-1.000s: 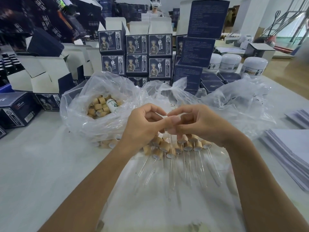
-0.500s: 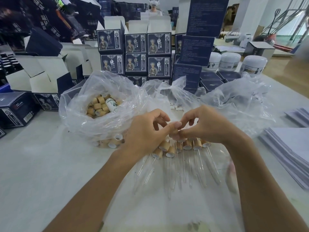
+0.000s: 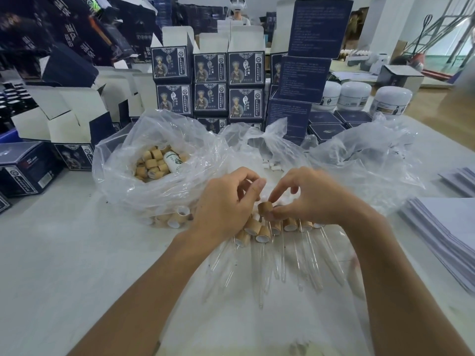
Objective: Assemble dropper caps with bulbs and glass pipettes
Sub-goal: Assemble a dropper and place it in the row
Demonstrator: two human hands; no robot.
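My right hand [image 3: 312, 195] pinches a wooden dropper cap [image 3: 265, 208] with a glass pipette hanging below it, just above a row of finished droppers [image 3: 277, 227] whose pipettes point toward me. My left hand [image 3: 226, 204] hovers beside the cap, fingers loosely curled, holding nothing that I can see. Loose wooden caps [image 3: 151, 163] fill a clear plastic bag [image 3: 123, 181] at the left. Small white bulbs [image 3: 272, 165] lie behind my hands on plastic.
Stacked dark printed boxes [image 3: 210, 91] and open cartons [image 3: 64, 116] line the back and left. White jars [image 3: 353, 96] stand at the back right. Crumpled plastic bags [image 3: 365, 160] sit right of centre. Paper stacks [image 3: 447, 227] lie at the right edge.
Both hands came down from chest height toward the row of droppers. The fingertips that were pressed together have parted, and the right hand alone keeps the assembled cap.
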